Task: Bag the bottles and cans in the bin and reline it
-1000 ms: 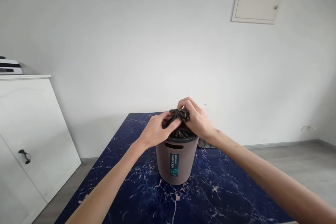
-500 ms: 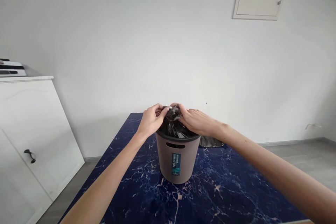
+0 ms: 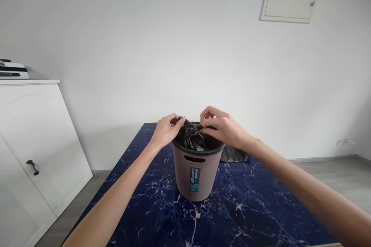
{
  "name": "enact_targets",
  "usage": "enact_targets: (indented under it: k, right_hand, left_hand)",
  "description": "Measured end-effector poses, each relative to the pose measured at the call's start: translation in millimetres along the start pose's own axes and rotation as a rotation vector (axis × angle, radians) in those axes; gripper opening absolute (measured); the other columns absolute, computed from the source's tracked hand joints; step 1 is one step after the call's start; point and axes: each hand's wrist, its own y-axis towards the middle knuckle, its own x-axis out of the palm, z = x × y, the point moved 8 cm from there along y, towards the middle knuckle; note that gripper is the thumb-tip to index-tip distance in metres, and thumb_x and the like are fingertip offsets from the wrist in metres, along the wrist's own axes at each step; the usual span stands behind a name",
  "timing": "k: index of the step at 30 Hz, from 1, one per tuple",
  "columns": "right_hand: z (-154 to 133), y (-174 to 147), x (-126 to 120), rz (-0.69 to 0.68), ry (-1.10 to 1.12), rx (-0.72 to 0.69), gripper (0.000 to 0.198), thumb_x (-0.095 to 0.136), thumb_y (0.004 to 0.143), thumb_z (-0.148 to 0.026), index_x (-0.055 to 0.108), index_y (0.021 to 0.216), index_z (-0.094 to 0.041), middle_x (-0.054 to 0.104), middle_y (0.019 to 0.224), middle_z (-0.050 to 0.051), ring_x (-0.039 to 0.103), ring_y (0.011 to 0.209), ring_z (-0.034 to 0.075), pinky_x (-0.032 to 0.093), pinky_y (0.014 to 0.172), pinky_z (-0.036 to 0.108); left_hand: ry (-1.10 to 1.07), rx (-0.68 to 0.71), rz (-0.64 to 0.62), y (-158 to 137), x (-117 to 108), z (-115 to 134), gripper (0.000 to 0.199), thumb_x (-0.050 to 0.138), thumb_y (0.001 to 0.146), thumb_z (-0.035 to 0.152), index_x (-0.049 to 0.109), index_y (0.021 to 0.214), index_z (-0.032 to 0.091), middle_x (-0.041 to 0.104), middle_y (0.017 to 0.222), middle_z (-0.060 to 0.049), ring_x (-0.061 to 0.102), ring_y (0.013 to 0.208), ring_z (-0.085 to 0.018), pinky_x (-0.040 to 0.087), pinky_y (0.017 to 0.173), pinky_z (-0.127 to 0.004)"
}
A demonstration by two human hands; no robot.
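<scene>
A brownish-pink garbage bin (image 3: 182,177) with a dark rim and a teal label stands upright on the blue table. Inside it sits a black garbage bag (image 3: 193,139), its top gathered and twisted at rim height. My left hand (image 3: 166,131) pinches the bag's left end between thumb and fingers. From the right, my right hand (image 3: 223,125) grips the other end of the twist with its fingertips. What the bag contains is hidden.
Another piece of black plastic (image 3: 234,154) lies on the marbled blue table (image 3: 156,212) behind the bin's right side. A white cabinet (image 3: 37,123) stands at the left, with a white-and-black object (image 3: 13,70) on top. A pale wall (image 3: 130,46) rises behind the table.
My right hand has shifted right and up, apart from the left, and the bag's top is now stretched between them in a tighter twist. The left hand has barely moved.
</scene>
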Motion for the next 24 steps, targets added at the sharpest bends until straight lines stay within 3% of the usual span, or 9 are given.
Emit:
enact_targets:
  k: [5,10,13,15,19,21,24]
  right_hand:
    - [11.3,-15.1,0.2,-0.135,-0.007,0.028,0.023,0.058,0.104,-0.03,0.072,0.087,-0.024,0.068,0.111,0.01,0.062,0.095,0.025,0.049,0.082,0.044]
    - [22.9,-23.4,-0.9,-0.183,0.037,0.147,0.025,0.057,0.104,-0.035,0.067,0.085,-0.024,0.071,0.102,0.009,0.062,0.085,0.023,0.048,0.077,0.044]
    - [28.3,-18.5,-2.7,-0.108,0.238,0.282,0.028,0.064,0.101,-0.042,0.062,0.079,-0.023,0.071,0.099,0.008,0.063,0.082,0.021,0.05,0.074,0.041]
    - [32.9,-14.8,3.5,-0.082,0.482,0.399,0.025,0.067,0.099,-0.047,0.065,0.088,-0.024,0.072,0.096,0.007,0.066,0.085,0.022,0.054,0.08,0.043]
    - [36.5,-10.3,20.8,-0.073,0.956,0.564,0.035,0.068,0.099,-0.052,0.063,0.115,-0.021,0.076,0.111,0.013,0.072,0.092,0.023,0.059,0.085,0.044]
    - [38.8,-10.2,20.0,-0.035,1.033,0.585,0.036,0.07,0.098,-0.052,0.06,0.112,-0.02,0.074,0.12,0.015,0.071,0.09,0.02,0.06,0.083,0.041]
    - [39.3,-13.8,16.7,-0.077,0.953,0.575,0.034,0.069,0.1,-0.052,0.059,0.104,-0.02,0.074,0.12,0.013,0.068,0.08,0.016,0.057,0.073,0.037]
  left_hand:
    - [0.077,-0.005,0.052,5.8,-6.3,-16.4,0.04,0.064,0.095,0.055,0.058,0.071,0.023,0.066,0.088,-0.009,0.061,0.088,-0.027,0.045,0.079,-0.037]
    - [0.01,-0.071,0.033,6.3,-13.7,-33.7,0.045,0.066,0.092,0.064,0.061,0.075,0.023,0.068,0.083,-0.007,0.061,0.078,-0.024,0.045,0.07,-0.034]
    - [-0.097,-0.099,-0.022,3.8,-12.5,-24.7,0.048,0.058,0.098,0.07,0.064,0.096,0.023,0.066,0.076,-0.004,0.058,0.064,-0.019,0.041,0.057,-0.03]
    - [-0.261,-0.109,-0.087,2.8,-4.6,-10.0,0.046,0.055,0.102,0.068,0.06,0.107,0.023,0.068,0.08,-0.004,0.057,0.059,-0.016,0.037,0.051,-0.027]
    - [-0.63,-0.133,-0.178,3.6,12.7,19.6,0.035,0.058,0.105,0.057,0.049,0.098,0.024,0.065,0.089,-0.003,0.058,0.06,-0.011,0.045,0.055,-0.026]
    - [-0.639,-0.136,-0.163,4.8,13.6,24.5,0.036,0.054,0.107,0.055,0.042,0.091,0.025,0.053,0.079,0.003,0.052,0.057,-0.009,0.046,0.057,-0.026]
    - [-0.566,-0.147,-0.172,4.0,12.3,20.1,0.036,0.052,0.108,0.053,0.039,0.089,0.026,0.042,0.073,0.006,0.041,0.053,-0.008,0.036,0.051,-0.023]
